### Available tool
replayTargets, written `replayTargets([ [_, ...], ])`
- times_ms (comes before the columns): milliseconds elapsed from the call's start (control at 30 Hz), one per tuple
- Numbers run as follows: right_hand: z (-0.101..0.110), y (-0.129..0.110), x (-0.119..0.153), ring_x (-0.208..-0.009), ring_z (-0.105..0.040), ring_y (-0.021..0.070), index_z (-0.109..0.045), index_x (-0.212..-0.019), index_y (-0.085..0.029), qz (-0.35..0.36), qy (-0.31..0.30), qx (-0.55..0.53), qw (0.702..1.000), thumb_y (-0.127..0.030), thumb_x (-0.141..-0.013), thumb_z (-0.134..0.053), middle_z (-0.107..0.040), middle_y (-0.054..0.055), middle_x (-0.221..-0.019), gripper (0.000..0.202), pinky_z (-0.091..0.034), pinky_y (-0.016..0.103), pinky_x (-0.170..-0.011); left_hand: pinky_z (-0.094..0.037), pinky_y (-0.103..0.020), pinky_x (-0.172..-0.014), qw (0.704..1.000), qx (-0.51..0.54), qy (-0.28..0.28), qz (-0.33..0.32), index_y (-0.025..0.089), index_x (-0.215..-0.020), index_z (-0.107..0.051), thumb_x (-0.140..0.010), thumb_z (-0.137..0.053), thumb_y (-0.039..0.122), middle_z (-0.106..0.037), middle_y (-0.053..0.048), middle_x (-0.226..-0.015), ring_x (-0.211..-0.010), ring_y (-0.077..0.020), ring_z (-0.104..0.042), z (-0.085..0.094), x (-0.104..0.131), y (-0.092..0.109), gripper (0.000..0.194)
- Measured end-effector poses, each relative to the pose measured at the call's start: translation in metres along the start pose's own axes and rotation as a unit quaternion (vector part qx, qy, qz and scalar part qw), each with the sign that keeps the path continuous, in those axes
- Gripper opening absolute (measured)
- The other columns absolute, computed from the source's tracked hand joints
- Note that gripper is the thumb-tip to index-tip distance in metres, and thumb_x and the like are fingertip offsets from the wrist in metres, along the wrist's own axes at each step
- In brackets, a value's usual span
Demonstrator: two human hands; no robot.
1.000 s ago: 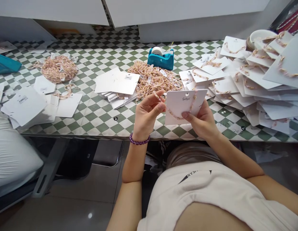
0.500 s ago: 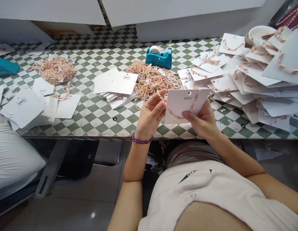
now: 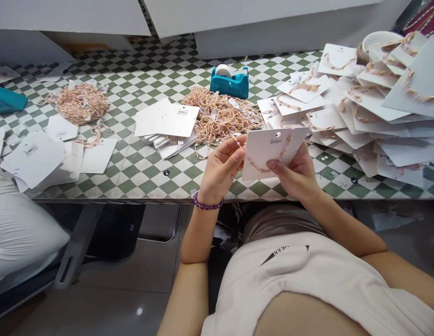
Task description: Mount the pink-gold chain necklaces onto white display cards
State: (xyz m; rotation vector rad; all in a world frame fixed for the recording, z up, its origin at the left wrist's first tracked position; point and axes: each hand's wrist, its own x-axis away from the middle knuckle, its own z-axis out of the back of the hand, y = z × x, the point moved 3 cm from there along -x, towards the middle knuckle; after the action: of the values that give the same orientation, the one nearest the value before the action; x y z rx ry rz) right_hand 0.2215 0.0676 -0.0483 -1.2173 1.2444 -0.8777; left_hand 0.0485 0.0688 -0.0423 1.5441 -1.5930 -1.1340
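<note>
My right hand [image 3: 297,172] grips a white card [image 3: 262,144] with its thumb on the front. A pink and gold beaded strand [image 3: 256,167] curves across the card's face. My left hand [image 3: 224,167], with a purple bead bracelet at the wrist, pinches the strand's left end beside the card's left edge. Behind my hands lies a heap of beaded strands [image 3: 220,113]. A stack of white cards [image 3: 168,120] is left of that heap.
A teal tape dispenser [image 3: 229,82] stands behind the heap. Many carded strands [image 3: 373,105] pile up at the right, near a white bowl [image 3: 380,39]. Further left are another strand heap [image 3: 82,103] and loose cards [image 3: 37,156]. A person's pale clothing [image 3: 23,228] shows at the left edge.
The card and both hands have shifted slightly to the right in view. The hold on card and strand looks the same.
</note>
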Motion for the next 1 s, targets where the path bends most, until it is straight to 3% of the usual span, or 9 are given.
replayTargets([
  [233, -0.003, -0.004, -0.002, -0.104, -0.064, 0.0199, -0.047, -0.121, -0.031, -0.007, 0.000, -0.036, 0.999, -0.045, -0.074, -0.080, -0.064, 0.002, -0.115, 0.060, -0.058, 0.038, -0.092, -0.054, -0.018, -0.063, 0.993, 0.001, 0.082, -0.090, 0.024, -0.084, -0.071, -0.070, -0.085, 0.048, -0.067, 0.002, -0.078, -0.068, -0.0081, -0.064, -0.005, 0.001, 0.006, 0.031],
  [533, -0.001, -0.003, 0.000, -0.102, -0.065, 0.0205, -0.046, -0.120, -0.031, 0.018, -0.004, -0.024, 1.000, -0.048, -0.072, -0.080, -0.064, 0.001, -0.113, 0.061, -0.057, 0.041, -0.091, -0.053, -0.018, -0.059, 0.999, 0.017, 0.027, -0.028, 0.025, -0.088, -0.071, -0.074, -0.081, 0.052, -0.067, 0.002, -0.081, -0.068, -0.0086, -0.064, -0.008, 0.001, 0.003, 0.032],
  [633, 0.000, -0.001, -0.001, -0.103, -0.064, 0.0194, -0.047, -0.120, -0.031, 0.011, 0.002, -0.029, 1.000, -0.044, -0.074, -0.079, -0.064, 0.001, -0.114, 0.058, -0.057, 0.038, -0.091, -0.052, -0.018, -0.058, 0.998, -0.002, 0.052, -0.046, 0.025, -0.090, -0.071, -0.074, -0.081, 0.051, -0.069, 0.001, -0.083, -0.069, -0.0096, -0.064, -0.009, 0.003, 0.005, 0.032],
  [833, -0.003, -0.003, -0.001, -0.103, -0.064, 0.0211, -0.046, -0.123, -0.030, -0.013, 0.001, -0.017, 1.000, -0.048, -0.074, -0.079, -0.064, 0.002, -0.115, 0.061, -0.058, 0.039, -0.089, -0.054, -0.022, -0.063, 0.981, -0.073, 0.104, -0.149, 0.024, -0.089, -0.072, -0.074, -0.082, 0.049, -0.073, 0.000, -0.087, -0.075, -0.0118, -0.067, -0.018, 0.007, 0.004, 0.030],
  [933, -0.003, -0.006, 0.000, -0.101, -0.065, 0.0202, -0.046, -0.121, -0.030, -0.003, -0.002, -0.026, 1.000, -0.048, -0.075, -0.079, -0.065, 0.002, -0.113, 0.060, -0.058, 0.039, -0.089, -0.057, -0.024, -0.071, 0.981, -0.037, 0.117, -0.149, 0.025, -0.086, -0.074, -0.074, -0.082, 0.048, -0.075, 0.002, -0.092, -0.081, -0.0132, -0.069, -0.014, 0.006, 0.000, 0.027],
  [1000, -0.003, -0.007, 0.000, -0.101, -0.066, 0.0203, -0.046, -0.122, -0.030, 0.000, -0.005, -0.024, 1.000, -0.050, -0.075, -0.078, -0.065, 0.002, -0.113, 0.060, -0.058, 0.040, -0.090, -0.058, -0.025, -0.070, 0.988, -0.011, 0.095, -0.118, 0.027, -0.087, -0.076, -0.072, -0.082, 0.050, -0.076, 0.003, -0.090, -0.080, -0.0141, -0.071, -0.010, 0.004, -0.002, 0.028],
])
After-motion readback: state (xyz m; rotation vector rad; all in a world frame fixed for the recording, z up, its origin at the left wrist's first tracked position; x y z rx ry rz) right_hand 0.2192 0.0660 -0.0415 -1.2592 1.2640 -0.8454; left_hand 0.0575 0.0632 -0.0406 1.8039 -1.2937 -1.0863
